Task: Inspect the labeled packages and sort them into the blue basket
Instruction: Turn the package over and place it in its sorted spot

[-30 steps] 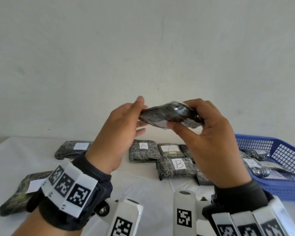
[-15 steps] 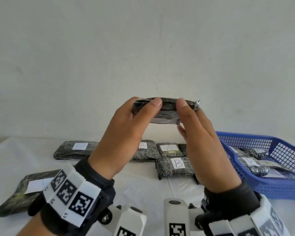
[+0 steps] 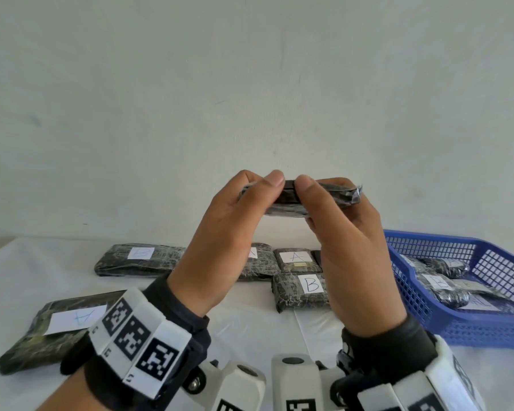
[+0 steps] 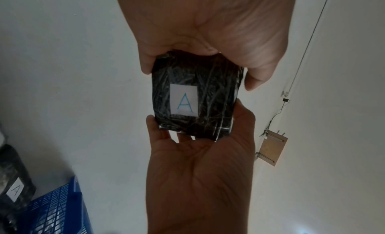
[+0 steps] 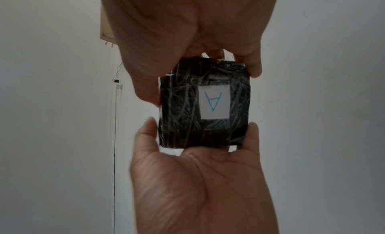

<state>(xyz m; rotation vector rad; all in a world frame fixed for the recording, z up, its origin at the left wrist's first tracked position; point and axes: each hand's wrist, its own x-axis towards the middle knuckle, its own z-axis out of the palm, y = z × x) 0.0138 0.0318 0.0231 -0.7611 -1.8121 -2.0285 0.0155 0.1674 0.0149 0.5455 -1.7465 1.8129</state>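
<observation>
Head view shows the left hand (image 3: 220, 241) and the right hand (image 3: 350, 250) pinching one black package (image 3: 303, 200) by its two ends, raised above the table. Its label (image 4: 183, 101), an A, faces down, below the fingertips. I think it is best to grip only the edges, so the thumbs never cover the letter, then carry it to the blue basket (image 3: 487, 330).

package (image 4: 193, 95) | black wrapped, white "A" label (blue ink) | held level | blue basket (image 3: 487, 256) holds others
</observation>
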